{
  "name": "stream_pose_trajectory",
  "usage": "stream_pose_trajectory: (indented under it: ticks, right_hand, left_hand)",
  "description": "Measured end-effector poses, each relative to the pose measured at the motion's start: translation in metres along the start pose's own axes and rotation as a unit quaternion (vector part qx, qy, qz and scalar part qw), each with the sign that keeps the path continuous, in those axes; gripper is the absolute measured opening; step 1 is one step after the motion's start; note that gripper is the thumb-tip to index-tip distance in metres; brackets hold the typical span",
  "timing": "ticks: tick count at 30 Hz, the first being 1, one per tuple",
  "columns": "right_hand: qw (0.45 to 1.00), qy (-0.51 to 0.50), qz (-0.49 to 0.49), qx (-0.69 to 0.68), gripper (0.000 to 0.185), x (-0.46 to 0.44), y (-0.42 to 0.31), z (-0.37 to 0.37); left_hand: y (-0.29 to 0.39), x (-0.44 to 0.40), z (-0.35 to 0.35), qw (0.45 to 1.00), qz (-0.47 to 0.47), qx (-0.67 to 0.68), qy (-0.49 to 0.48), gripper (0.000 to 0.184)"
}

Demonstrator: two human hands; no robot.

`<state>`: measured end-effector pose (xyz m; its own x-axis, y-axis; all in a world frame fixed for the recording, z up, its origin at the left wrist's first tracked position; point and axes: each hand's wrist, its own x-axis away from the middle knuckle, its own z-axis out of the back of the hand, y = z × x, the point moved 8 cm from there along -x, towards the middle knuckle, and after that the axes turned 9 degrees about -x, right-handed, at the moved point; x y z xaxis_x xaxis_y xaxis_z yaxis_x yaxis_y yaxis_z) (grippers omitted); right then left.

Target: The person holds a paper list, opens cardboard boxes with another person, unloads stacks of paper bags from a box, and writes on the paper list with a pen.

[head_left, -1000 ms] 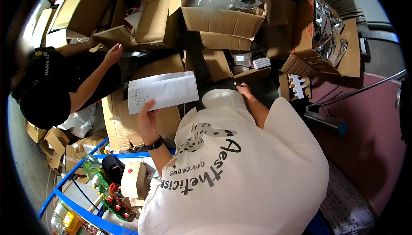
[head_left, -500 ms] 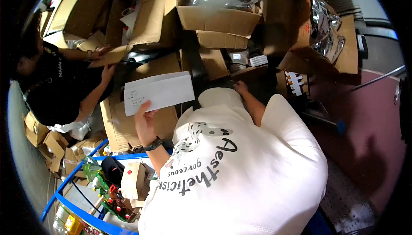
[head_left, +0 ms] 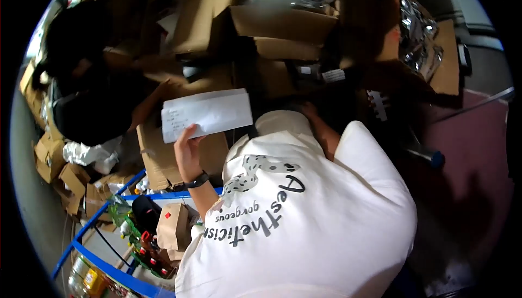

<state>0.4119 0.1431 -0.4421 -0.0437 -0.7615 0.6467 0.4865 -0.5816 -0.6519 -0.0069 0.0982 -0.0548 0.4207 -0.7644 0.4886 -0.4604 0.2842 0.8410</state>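
My left hand (head_left: 188, 152), with a dark band on its wrist, grips a folded white paper (head_left: 209, 114) by its lower edge. Several lines of small writing show on the paper's left part. My right hand (head_left: 310, 111) is in deep shadow beyond the collar of the white printed shirt (head_left: 321, 205); its fingers are too dark to make out. Just beyond it lie a small packet with a white label (head_left: 305, 70) and a white printed box (head_left: 333, 75). An open cardboard box (head_left: 185, 156) lies under and behind the paper.
A co-worker in black (head_left: 92, 102) leans over cartons at the left. A carton of silvery bags (head_left: 288, 23) stands at the top, another (head_left: 447, 53) at the right. A blue-framed cart (head_left: 117, 276) with bottles and a paper bag (head_left: 173, 224) is at the lower left.
The co-worker has bent further forward and to the right over the cartons. The scene around the boxes and my right hand has darkened. My left hand still holds the paper in nearly the same place.
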Motion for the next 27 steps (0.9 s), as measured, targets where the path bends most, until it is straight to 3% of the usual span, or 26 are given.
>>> stream_pose_trajectory:
  ticks: [11, 15, 18, 23, 27]
  right_hand:
    - [0.995, -0.054, 0.081, 0.009, 0.036, -0.012, -0.014, 0.008]
    - [0.984, -0.107, 0.142, -0.027, 0.033, -0.063, 0.043, -0.012]
    - [0.992, -0.07, 0.079, 0.065, 0.033, -0.005, -0.035, 0.022]
    - [0.993, -0.075, 0.047, 0.072, 0.041, -0.065, 0.032, 0.001]
    - [0.995, -0.084, 0.047, 0.002, 0.039, -0.041, -0.011, 0.003]
  left_hand:
    - [-0.001, 0.001, 0.004, 1.0, 0.02, 0.006, 0.021, 0.018]
    - [-0.006, -0.001, 0.009, 0.999, 0.025, 0.018, 0.025, 0.021]
    - [-0.006, -0.001, 0.008, 0.999, 0.028, 0.025, 0.027, 0.021]
    - [-0.008, 0.001, 0.005, 0.998, 0.032, 0.046, 0.029, 0.023]
    - [-0.009, 0.001, 0.008, 0.998, 0.039, 0.037, 0.032, 0.025]
